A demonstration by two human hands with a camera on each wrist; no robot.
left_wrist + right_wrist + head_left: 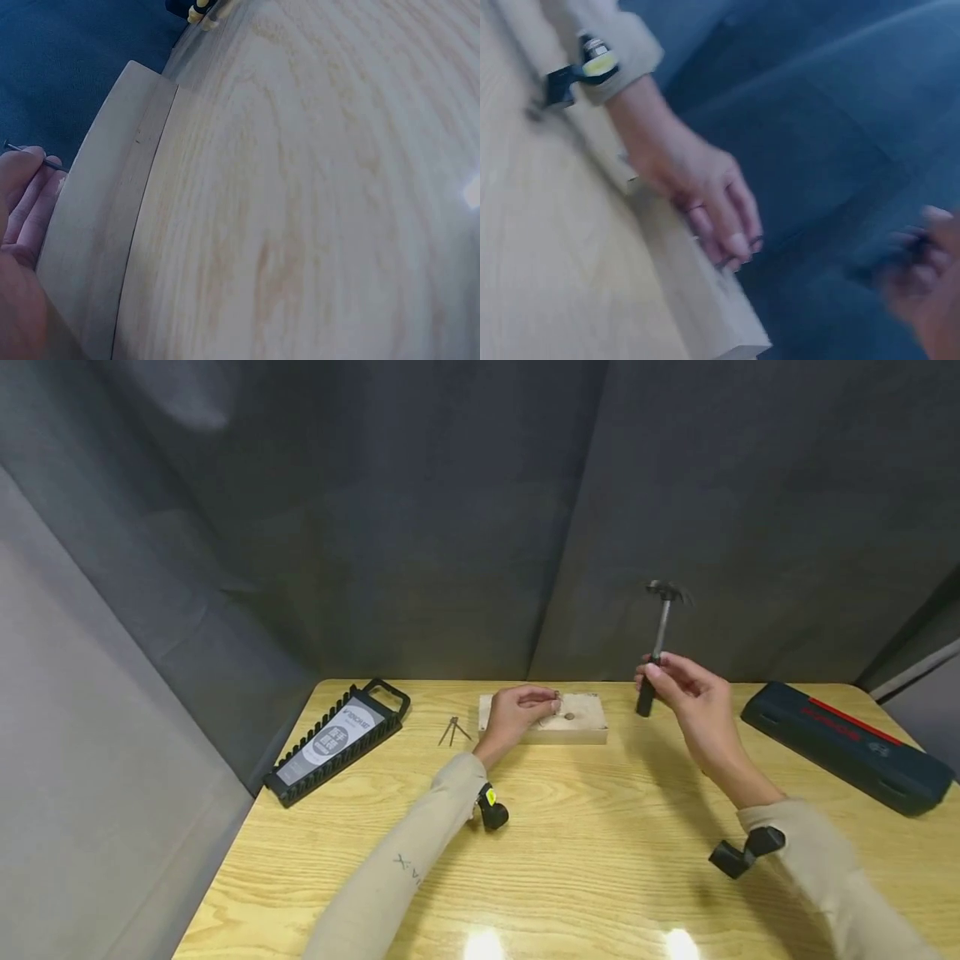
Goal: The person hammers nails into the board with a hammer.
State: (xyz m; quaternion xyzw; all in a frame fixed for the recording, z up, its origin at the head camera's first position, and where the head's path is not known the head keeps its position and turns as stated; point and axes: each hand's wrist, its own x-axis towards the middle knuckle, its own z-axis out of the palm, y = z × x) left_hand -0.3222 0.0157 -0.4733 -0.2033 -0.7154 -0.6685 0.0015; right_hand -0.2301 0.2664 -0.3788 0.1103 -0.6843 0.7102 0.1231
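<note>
A pale wooden block (588, 712) lies near the table's back edge, with a dark round spot on its top. Over the block, my left hand (517, 714) pinches a nail (34, 155) between thumb and fingers; the nail's head sticks out above the fingertips. Raised to the right of the block, my right hand (693, 702) grips a claw hammer (661, 631) by its black handle, head upward. In the right wrist view the right hand (930, 281) is blurred, while the left hand (697, 184) rests at the block (705, 300).
Several loose nails (453, 729) stand or lean together left of the block. A black wrench rack (337, 739) with a grey label lies at the table's left. A dark blue case (847, 747) with a red stripe lies at the right. Dark curtain (450, 527) hangs behind the table (570, 860).
</note>
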